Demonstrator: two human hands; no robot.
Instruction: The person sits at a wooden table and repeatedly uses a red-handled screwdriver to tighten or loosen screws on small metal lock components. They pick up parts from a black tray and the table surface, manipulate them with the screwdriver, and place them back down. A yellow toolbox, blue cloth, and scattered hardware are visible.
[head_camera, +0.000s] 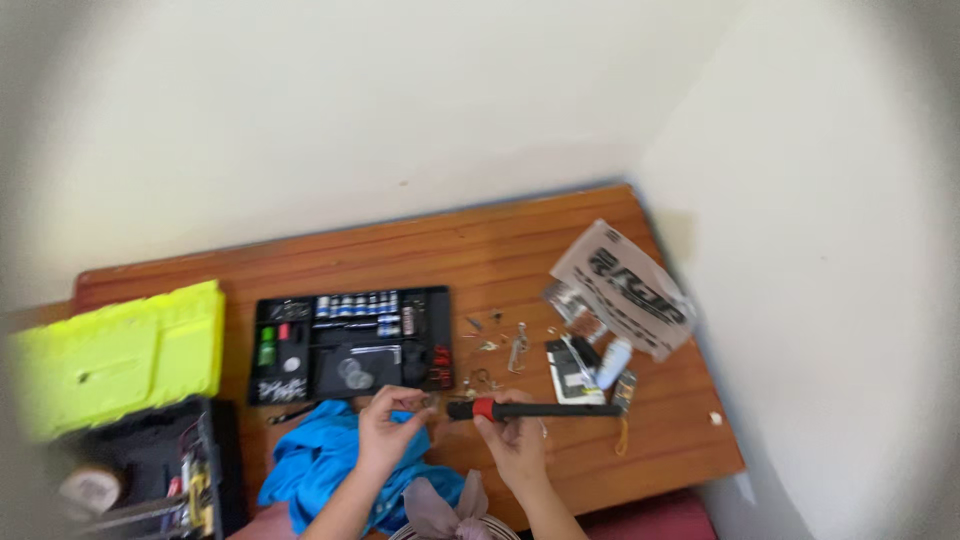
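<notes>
Right hand (515, 440) palm-up, clamped on black rod (545, 410), left hand (388, 425) raised, fingers pinched on something tiny, over wooden table (500, 260)

Yellow toolbox (120, 355), black parts tray (350, 345), blue cloth (320, 460), grey bag (625, 290) on wood table (480, 250).

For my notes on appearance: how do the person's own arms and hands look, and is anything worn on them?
Both forearms are bare, with no sleeves in view. The left hand and the right hand are bare too: no gloves, and no watch or ring can be made out in this blurred view.
</notes>
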